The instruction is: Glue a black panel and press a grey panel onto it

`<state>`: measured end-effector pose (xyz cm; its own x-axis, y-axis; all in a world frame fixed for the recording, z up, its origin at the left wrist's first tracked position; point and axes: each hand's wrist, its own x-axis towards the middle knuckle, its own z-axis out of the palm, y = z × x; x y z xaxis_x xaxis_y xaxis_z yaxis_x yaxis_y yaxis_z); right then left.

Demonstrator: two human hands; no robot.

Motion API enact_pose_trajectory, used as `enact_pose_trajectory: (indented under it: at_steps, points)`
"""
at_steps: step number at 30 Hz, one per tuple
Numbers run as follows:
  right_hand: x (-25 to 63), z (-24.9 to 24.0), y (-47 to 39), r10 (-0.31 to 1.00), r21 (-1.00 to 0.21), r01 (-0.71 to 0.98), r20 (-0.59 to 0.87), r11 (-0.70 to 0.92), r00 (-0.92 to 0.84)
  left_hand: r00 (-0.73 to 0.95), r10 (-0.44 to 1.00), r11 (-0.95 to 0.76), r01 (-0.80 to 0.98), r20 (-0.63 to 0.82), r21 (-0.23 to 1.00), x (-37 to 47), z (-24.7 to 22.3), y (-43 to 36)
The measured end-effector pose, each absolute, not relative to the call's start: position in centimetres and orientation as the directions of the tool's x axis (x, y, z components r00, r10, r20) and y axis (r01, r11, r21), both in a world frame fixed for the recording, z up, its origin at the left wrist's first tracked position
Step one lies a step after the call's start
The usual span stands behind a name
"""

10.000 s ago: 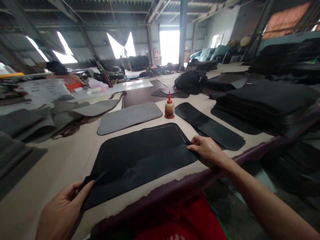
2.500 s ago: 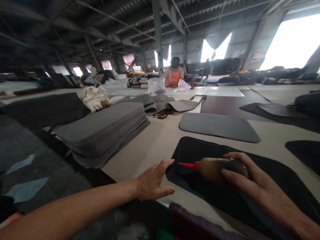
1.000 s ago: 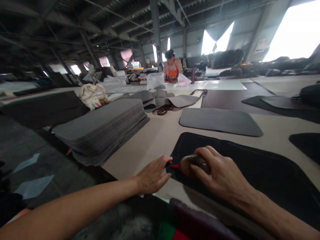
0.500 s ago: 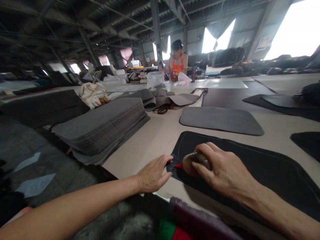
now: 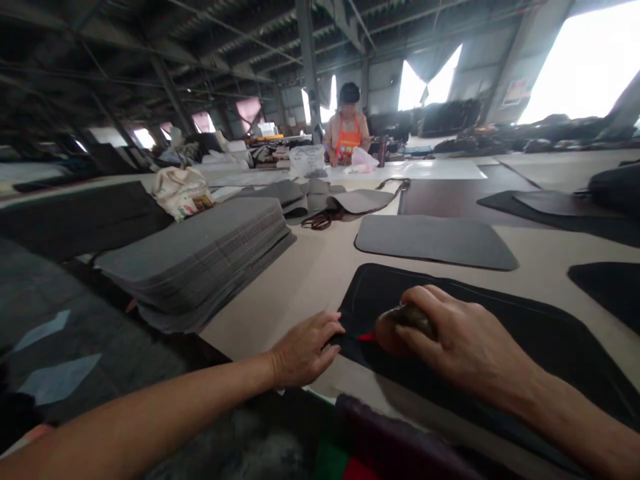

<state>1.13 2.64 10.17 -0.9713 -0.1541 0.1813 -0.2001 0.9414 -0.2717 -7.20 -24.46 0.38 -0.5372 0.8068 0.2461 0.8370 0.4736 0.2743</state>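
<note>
A black rounded sheet [image 5: 475, 327] with a thin pale line along its border lies flat in front of me. My left hand [image 5: 306, 350] is closed at its near left edge, thumb and fingers on either side of the rim. Above the same sheet, my right hand [image 5: 453, 340] wraps round a brownish squeeze bottle [image 5: 393, 331]. The bottle's red nozzle [image 5: 367, 337] points left and down toward the sheet, close to my left fingers. Whether the tip touches the surface I cannot tell.
A tall stack of grey sheets [image 5: 195, 250] stands on the left of the table. One grey sheet [image 5: 435, 241] lies beyond the black one, near curled grey pieces [image 5: 360, 200]. A person in an orange apron [image 5: 349, 141] is across the table. A cloth bag [image 5: 181, 190] sits behind the stack.
My right hand has moved slightly right with the bottle, so the red nozzle is farther from my left hand. The left hand stays at the sheet's edge, its fingers more curled.
</note>
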Motion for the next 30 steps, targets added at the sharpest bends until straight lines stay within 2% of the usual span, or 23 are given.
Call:
enact_pose_trajectory:
  at_steps: [13, 22, 30]
  points:
    - [3.0, 11.2, 5.3, -0.077, -0.192, -0.108, 0.163, 0.975, -0.984, -0.551, 0.799, 0.485, 0.827, 0.241, 0.285, -7.2, 0.5, -24.4]
    - [6.0, 11.8, 9.6, -0.018, -0.161, -0.050, 0.190, 0.986, -0.982, -0.551, 0.795, 0.496, 0.832, 0.255, 0.251, -7.4, 0.6, -24.4]
    - [9.3, 12.4, 13.5, 0.136, -0.181, 0.116, 0.104, 0.977, -0.985, -0.543, 0.802, 0.496, 0.837, 0.249, 0.229, -7.6, 0.4, -24.6]
